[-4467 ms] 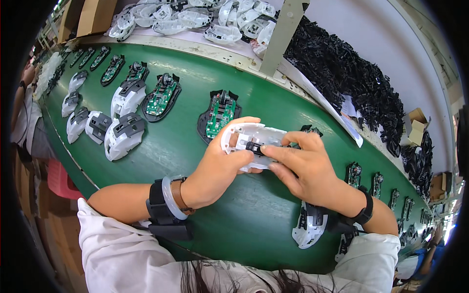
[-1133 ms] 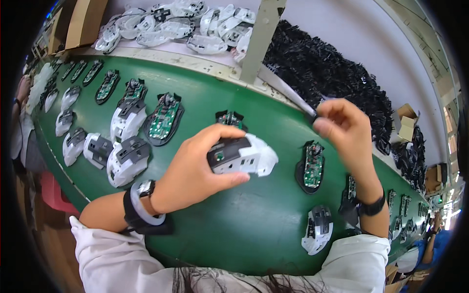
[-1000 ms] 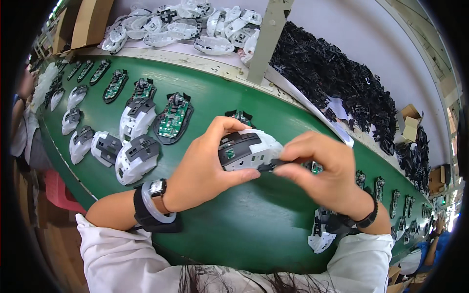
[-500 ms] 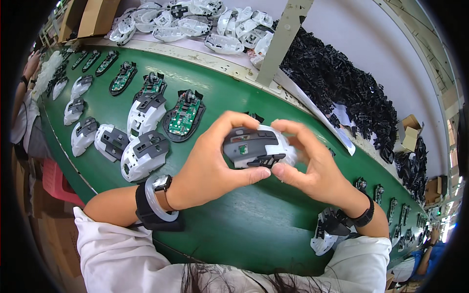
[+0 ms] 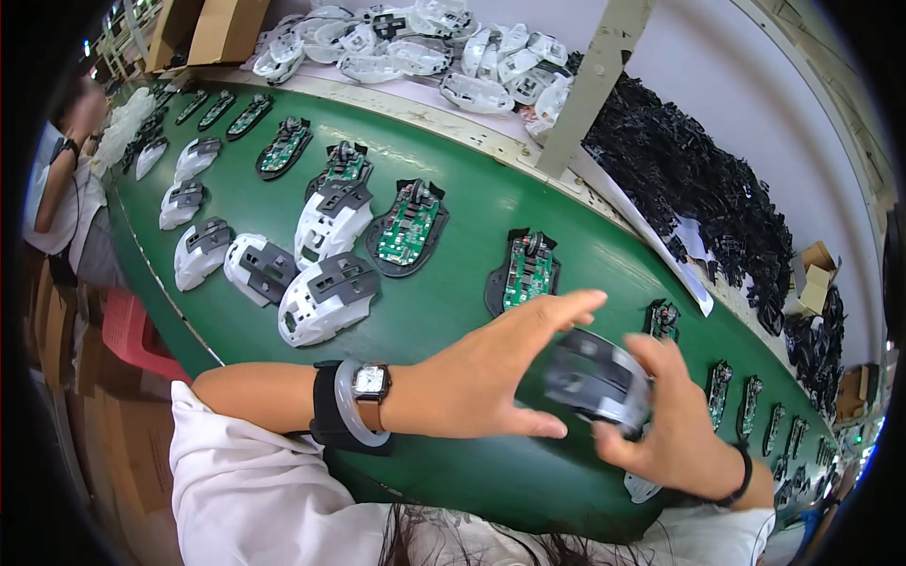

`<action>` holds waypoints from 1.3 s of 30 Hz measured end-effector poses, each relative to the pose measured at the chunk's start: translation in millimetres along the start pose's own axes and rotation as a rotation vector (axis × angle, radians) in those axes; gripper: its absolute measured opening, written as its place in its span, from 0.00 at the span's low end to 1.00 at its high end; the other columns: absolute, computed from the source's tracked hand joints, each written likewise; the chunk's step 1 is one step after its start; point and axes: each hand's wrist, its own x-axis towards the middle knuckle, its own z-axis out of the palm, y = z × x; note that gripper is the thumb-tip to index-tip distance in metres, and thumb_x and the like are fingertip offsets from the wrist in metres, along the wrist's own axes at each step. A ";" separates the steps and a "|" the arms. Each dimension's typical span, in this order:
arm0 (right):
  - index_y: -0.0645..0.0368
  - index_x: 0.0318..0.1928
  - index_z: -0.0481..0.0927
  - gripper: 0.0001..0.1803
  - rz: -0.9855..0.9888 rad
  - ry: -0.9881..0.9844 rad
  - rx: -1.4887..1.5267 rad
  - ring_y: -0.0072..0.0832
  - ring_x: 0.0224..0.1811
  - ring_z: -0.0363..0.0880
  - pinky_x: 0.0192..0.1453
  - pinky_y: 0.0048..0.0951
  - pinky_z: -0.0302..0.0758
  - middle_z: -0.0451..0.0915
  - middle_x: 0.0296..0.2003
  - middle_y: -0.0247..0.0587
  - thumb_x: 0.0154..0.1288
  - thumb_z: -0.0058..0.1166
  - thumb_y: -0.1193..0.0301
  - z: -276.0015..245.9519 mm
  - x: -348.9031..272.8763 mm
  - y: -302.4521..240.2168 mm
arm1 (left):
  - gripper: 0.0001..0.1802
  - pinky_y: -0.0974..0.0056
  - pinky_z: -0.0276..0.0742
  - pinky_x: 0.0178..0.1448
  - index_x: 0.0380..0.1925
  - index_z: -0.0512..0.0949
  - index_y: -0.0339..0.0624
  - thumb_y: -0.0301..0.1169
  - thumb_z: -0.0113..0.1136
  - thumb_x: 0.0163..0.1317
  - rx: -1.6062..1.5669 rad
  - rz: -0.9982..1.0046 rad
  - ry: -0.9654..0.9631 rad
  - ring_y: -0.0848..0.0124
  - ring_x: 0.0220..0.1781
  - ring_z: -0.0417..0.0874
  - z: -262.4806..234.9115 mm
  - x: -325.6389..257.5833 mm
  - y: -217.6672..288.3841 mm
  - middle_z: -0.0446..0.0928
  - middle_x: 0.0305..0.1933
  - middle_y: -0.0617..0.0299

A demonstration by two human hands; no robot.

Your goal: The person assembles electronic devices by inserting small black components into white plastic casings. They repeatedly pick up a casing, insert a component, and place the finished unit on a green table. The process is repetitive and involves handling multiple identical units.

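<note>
Grey and white, the motion-blurred mouse shell (image 5: 596,377) sits over the tabletop (image 5: 425,316), gripped at its right end between the right hand's (image 5: 670,429) thumb and fingers. Half a second ago I saw both hands cupping it; now the left hand (image 5: 472,382) is off, its thumb and fingers spread wide just beside the shell. From my end, green tabletop opens between the left hand and the grouped shells (image 5: 330,302); a mouse base (image 5: 530,269) with circuit board borders the left fingers' far side.
</note>
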 end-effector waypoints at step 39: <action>0.58 0.47 0.74 0.16 -0.082 0.029 -0.058 0.36 0.37 0.79 0.34 0.32 0.78 0.74 0.41 0.41 0.60 0.57 0.68 -9.5 -23.6 15.6 | 0.35 0.56 0.70 0.59 0.54 0.70 0.40 0.19 0.63 0.38 0.945 -0.128 0.234 0.50 0.55 0.73 -115.4 -14.3 29.5 0.72 0.51 0.47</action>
